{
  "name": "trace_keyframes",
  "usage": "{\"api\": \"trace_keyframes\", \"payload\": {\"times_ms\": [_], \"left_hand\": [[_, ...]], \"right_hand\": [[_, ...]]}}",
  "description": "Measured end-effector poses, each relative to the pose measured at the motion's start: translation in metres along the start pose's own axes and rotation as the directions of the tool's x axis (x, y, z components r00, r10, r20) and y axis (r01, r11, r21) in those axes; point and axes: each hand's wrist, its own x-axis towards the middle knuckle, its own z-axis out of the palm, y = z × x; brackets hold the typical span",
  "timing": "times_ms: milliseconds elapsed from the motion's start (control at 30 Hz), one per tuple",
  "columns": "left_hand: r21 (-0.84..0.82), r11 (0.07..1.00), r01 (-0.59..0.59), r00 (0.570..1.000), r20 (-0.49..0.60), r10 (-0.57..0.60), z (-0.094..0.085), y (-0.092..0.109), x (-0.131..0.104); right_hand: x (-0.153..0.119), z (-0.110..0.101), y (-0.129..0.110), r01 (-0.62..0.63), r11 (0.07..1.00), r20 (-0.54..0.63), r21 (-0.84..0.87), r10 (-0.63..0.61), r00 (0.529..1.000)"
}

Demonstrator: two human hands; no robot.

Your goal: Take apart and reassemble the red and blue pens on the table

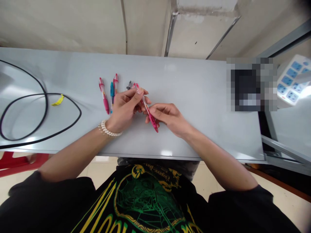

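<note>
Together, our left hand [125, 108] and right hand [171, 119] grip a pink pen [150, 115] above the desk [201, 100] — fingers closed at its upper and lower parts — with a blue pen [112, 95] lying near our left hand.

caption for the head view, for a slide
Both hands hold a pink pen above a pale table, more pens at left

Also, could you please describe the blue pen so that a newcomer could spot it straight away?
On the pale grey table, find the left hand, above the cream coiled bracelet. Just left of that hand, the blue pen lies between two pink pens. Its blue top sets it apart from those pink neighbours.
</note>
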Motion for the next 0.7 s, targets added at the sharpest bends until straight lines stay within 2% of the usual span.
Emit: {"api": "trace_keyframes", "payload": {"times_ms": [67, 133, 300, 367, 433, 500, 567, 600, 667, 700], "left_hand": [[0.057, 0.998, 0.002, 0.999, 0.04, -0.004, 0.002, 0.001, -0.001], [0.139, 0.989, -0.044, 0.996, 0.083, 0.033, 0.004, 0.002, -0.003], [0.378, 0.878, -0.294, 0.95, 0.215, 0.225, 0.004, -0.002, -0.006], [0.479, 0.776, -0.411, 0.907, 0.3, 0.296, 0.003, -0.004, -0.008], [0.553, 0.638, -0.536, 0.843, 0.386, 0.374, 0.002, -0.005, -0.008], [0.608, 0.491, -0.624, 0.778, 0.421, 0.467, -0.002, -0.001, -0.006], [0.706, 0.38, -0.598, 0.759, 0.346, 0.552, -0.011, 0.008, -0.002], [0.774, 0.339, -0.535, 0.76, 0.267, 0.592, -0.018, 0.015, 0.0], [0.88, 0.341, -0.33, 0.782, 0.053, 0.62, -0.037, 0.028, 0.002], [0.913, 0.34, -0.228, 0.774, -0.042, 0.632, -0.048, 0.033, 0.002]], "right_hand": [[0.001, 0.0, 0.001, 0.022, 0.998, -0.016, -0.06, -0.023, 1.0], [0.001, 0.001, 0.002, 0.033, 0.996, -0.043, -0.086, -0.037, 0.998], [0.002, 0.001, 0.002, 0.056, 0.994, -0.171, -0.094, -0.071, 0.983], [0.001, 0.001, 0.001, 0.07, 0.992, -0.232, -0.104, -0.093, 0.968], [0.0, 0.002, 0.001, 0.08, 0.988, -0.276, -0.129, -0.114, 0.955], [-0.002, 0.003, 0.002, 0.088, 0.981, -0.288, -0.175, -0.136, 0.948], [-0.004, 0.005, 0.003, 0.09, 0.968, -0.287, -0.234, -0.157, 0.945], [-0.004, 0.005, 0.005, 0.086, 0.96, -0.286, -0.265, -0.163, 0.944], [-0.004, 0.006, 0.01, 0.075, 0.943, -0.29, -0.324, -0.175, 0.941], [-0.004, 0.006, 0.013, 0.065, 0.934, -0.289, -0.352, -0.175, 0.941]]}}
